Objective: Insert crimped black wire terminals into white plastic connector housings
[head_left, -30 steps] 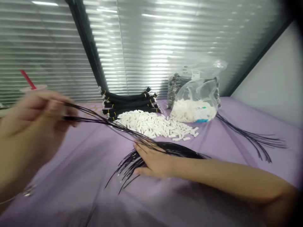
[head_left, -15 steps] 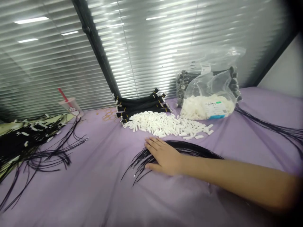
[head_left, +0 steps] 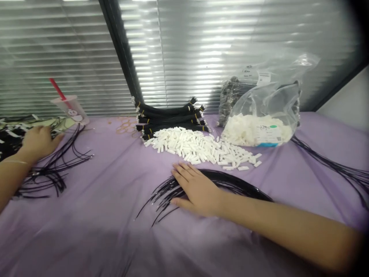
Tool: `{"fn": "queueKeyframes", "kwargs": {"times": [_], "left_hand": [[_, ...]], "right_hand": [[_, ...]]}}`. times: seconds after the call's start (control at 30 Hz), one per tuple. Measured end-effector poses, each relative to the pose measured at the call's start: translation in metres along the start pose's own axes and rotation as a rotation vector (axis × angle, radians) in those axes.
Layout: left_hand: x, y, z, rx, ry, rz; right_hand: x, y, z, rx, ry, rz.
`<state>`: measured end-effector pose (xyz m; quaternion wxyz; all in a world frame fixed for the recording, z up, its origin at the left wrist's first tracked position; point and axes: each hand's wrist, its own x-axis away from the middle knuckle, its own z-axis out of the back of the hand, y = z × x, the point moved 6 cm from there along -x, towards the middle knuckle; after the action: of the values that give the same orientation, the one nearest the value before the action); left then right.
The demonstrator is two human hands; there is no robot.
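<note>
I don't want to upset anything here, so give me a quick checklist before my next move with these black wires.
1. Right hand flat on its bundle of wires: ok.
2. Wire ends by that hand lined up: not ok, they fan out unevenly.
3. Left hand gripping a wire: cannot tell; it is at the left-hand pile of wires, but its grip is hidden.
4. Cup clear of the left hand: ok, it stands beyond it.
5. White pieces all in one heap: not ok, others lie among the left-hand pile.
</note>
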<state>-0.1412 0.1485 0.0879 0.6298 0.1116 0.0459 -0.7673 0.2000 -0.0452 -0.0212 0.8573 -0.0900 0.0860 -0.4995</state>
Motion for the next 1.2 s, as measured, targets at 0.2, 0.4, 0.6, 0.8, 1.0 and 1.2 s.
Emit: {"fn": "queueKeyframes", "kwargs": {"times": [0.2, 0.4, 0.6, 0.8, 1.0, 1.2], "left_hand": [[-0.028, 0.107, -0.046, 0.077, -0.106, -0.43], [0.02, 0.248, -0.089, 0.229, -0.201, -0.829], [0.027, 0.261, -0.111, 0.322, -0.135, -0.746], [0.03, 0.255, -0.106, 0.389, -0.171, -0.728], [0.043, 0.235, -0.072, 0.624, -0.034, -0.576], [0.089, 0.199, -0.075, 1.348, -0.43, -0.112]], "right_hand": [[0.0, 0.0, 0.0, 0.026, -0.022, -0.008], [0.0, -0.001, 0.002, 0.04, -0.012, -0.001], [0.0, 0.0, 0.001, 0.049, -0.012, 0.02], [0.002, 0.0, 0.005, -0.002, 0.004, 0.024], [0.008, 0.004, 0.026, -0.178, 0.278, 0.045], [0.013, -0.004, 0.033, -0.197, 0.328, 0.176]]}}
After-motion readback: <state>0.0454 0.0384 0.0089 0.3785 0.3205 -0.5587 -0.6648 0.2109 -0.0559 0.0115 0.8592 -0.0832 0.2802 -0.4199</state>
